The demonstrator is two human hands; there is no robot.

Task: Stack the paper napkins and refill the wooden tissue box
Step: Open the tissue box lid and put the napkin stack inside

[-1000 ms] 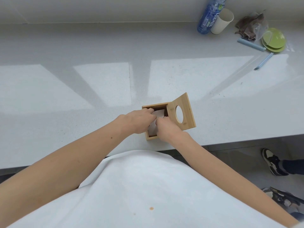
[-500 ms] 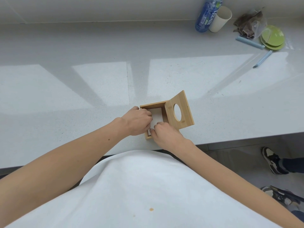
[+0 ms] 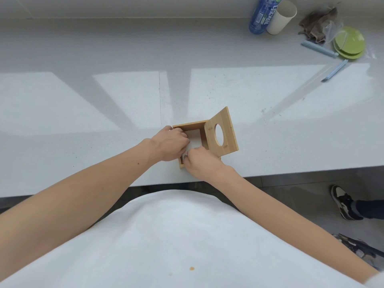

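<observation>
At the near edge of the white counter (image 3: 104, 121), the wooden tissue box (image 3: 190, 128) sits directly in front of me, open. Its lid (image 3: 221, 130), with the oval hole, stands tilted up on the right side of the box. Paper napkins (image 3: 194, 140) lie inside; a flat white top surface shows between my hands.

My left hand (image 3: 169, 143) rests over the left wall of the box, fingers curled down into the opening and onto the napkins. Fingertips are hidden, so I cannot tell whether it pinches anything or only presses. My right hand (image 3: 202, 163) covers the near right corner of the box, fingers bent, tips at the near edge of the napkins. Whether it grips paper or just pushes on it I cannot tell. The two hands are almost touching over the near left part of the opening.

Far right corner of counter: blue-labelled bottle (image 3: 262, 16) just beside a cream cup (image 3: 281, 17), a crumpled brown cloth (image 3: 316, 24), green plates (image 3: 350, 42), two pale blue sticks (image 3: 319, 49).

On the floor, right: someone's shoe (image 3: 342, 201).
</observation>
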